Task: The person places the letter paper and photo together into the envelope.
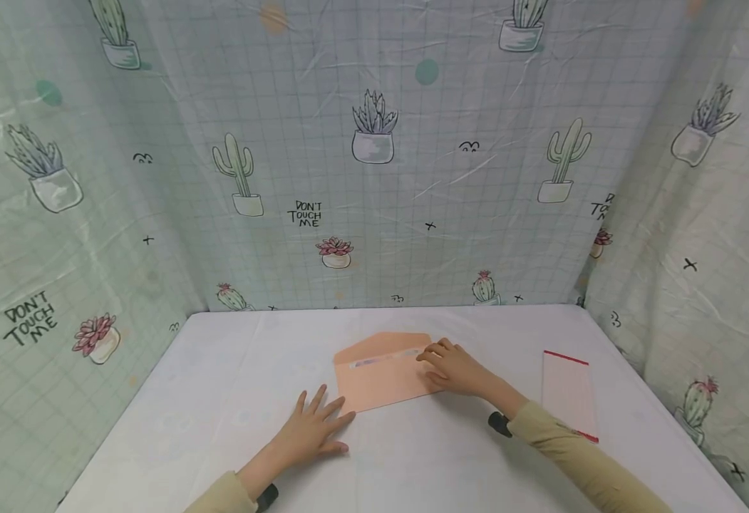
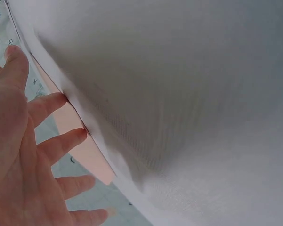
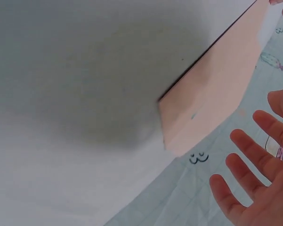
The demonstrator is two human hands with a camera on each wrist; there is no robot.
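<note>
Left hand [image 1: 310, 427] lies flat, fingers spread, on the white table [image 1: 220, 399], fingertips at the corner of the peach paper envelope [image 1: 380, 374] lying mid-table with its flap open. Right hand [image 1: 457, 368] rests on its right end, fingers loosely bent, gripping nothing. Red-edged pink sheet [image 1: 569, 394] lies to the right.

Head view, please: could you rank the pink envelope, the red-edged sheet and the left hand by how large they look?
1. pink envelope, the largest.
2. red-edged sheet and left hand: they look alike in size, and the hand lies nearer the camera, so I won't rank them.
</note>
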